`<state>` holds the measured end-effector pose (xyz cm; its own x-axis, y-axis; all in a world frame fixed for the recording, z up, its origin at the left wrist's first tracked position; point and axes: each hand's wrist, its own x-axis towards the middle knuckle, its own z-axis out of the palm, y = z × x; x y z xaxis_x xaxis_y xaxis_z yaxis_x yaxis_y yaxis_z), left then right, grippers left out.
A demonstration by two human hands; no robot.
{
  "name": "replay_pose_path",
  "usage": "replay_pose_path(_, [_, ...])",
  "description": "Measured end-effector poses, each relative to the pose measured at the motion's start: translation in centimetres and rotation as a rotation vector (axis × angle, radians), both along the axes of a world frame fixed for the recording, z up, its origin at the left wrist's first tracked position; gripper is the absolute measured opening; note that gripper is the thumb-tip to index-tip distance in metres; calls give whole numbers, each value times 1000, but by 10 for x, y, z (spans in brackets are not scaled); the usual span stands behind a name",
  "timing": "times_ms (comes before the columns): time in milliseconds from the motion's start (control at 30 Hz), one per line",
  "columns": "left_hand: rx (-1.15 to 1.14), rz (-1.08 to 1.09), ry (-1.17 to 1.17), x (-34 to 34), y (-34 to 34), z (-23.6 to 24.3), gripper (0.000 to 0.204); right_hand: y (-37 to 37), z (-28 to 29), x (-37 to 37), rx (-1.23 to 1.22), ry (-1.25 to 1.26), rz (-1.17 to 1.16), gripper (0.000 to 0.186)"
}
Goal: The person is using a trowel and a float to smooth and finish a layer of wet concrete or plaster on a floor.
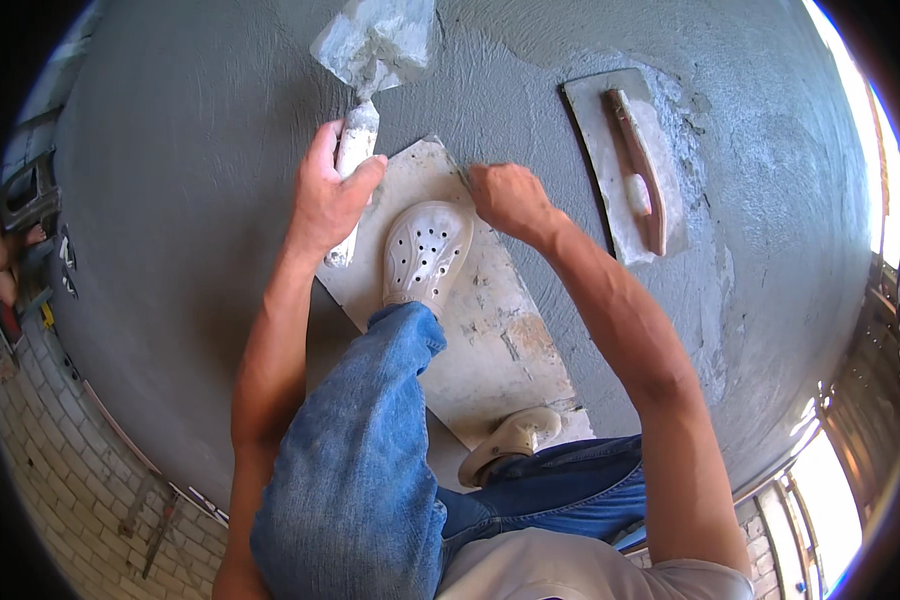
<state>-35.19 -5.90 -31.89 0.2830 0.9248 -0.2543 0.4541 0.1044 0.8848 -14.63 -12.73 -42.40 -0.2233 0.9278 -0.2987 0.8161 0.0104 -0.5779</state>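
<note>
My left hand (330,195) is wrapped round the whitish, cement-smeared handle of a trowel (380,45). The trowel's grey-caked blade points away from me over wet cement (190,160). My right hand (513,203) is closed in a fist at the right edge of a worn, pale board (490,320); whatever its fingers hold, if anything, is hidden. On that board rest my feet in light clogs (428,250). To the right, a flat plastering float (610,170) with a long handle lies on the cement, apart from both hands.
Grey cement spreads round the board on all sides. Brick paving (80,450) borders it at the lower left, where part of another person (5,260) shows beside a dark object (28,195). Corrugated sheeting (865,370) stands at the right edge.
</note>
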Motion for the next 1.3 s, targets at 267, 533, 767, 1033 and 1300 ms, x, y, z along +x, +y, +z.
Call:
replay_pose_path(267, [-31,15,26,-1,-7,2,35,-83,15,44,-25,133,119,10])
replay_pose_path(533, [13,-59,40,21,-1,10,35,-172,91,78,-283,249,367,8])
replay_pose_path(767, [-49,-56,-7,35,-13,6,35,-213,106,34,-207,678,477,17])
replay_pose_path(1033, [50,-165,-40,74,-17,16,36,-258,130,41,-348,466,558,16])
replay_pose_path(1300, [65,-184,-71,59,0,30,41,-229,424,386,509,256,-1431,36])
